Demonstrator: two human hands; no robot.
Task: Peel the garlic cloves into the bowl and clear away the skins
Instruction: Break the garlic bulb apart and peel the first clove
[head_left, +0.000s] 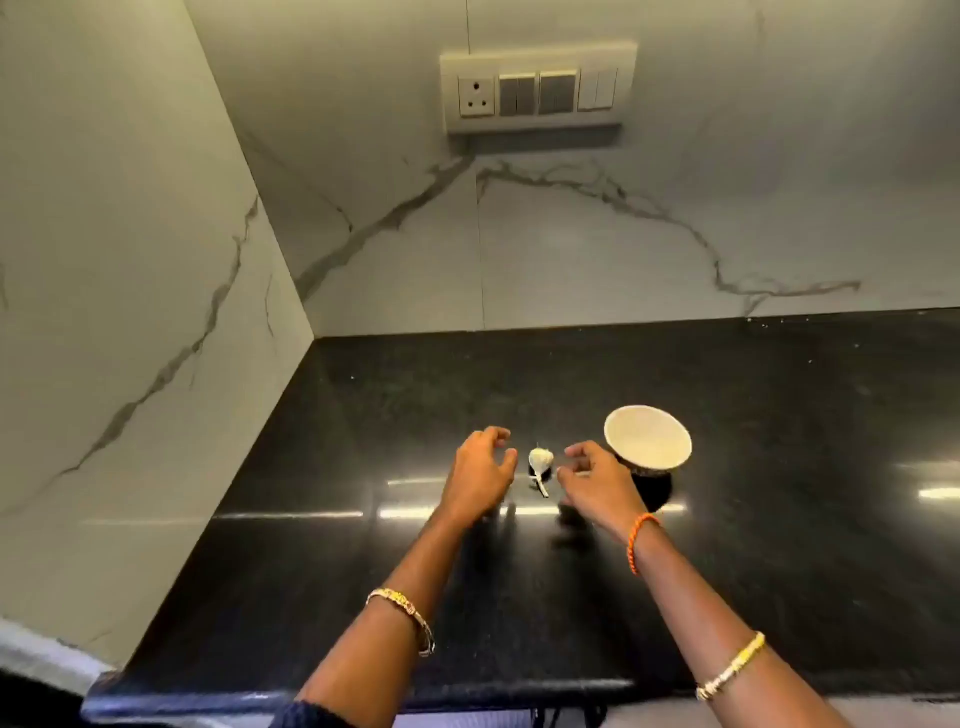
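A white garlic bulb (541, 460) with a short dry stalk lies on the black granite counter (363, 571). Just left of it hovers my left hand (480, 470), fingers loosely curved and holding nothing. My right hand (597, 483) is just right of the bulb, fingers also loosely bent, not touching it. A small cream bowl (648, 435) with a dark patterned outside stands right behind my right hand, and nothing shows inside it.
White marble walls close the counter at the back and on the left, forming a corner. A switch and socket panel (537, 93) is mounted on the back wall. The counter's front edge runs along the bottom of the view.
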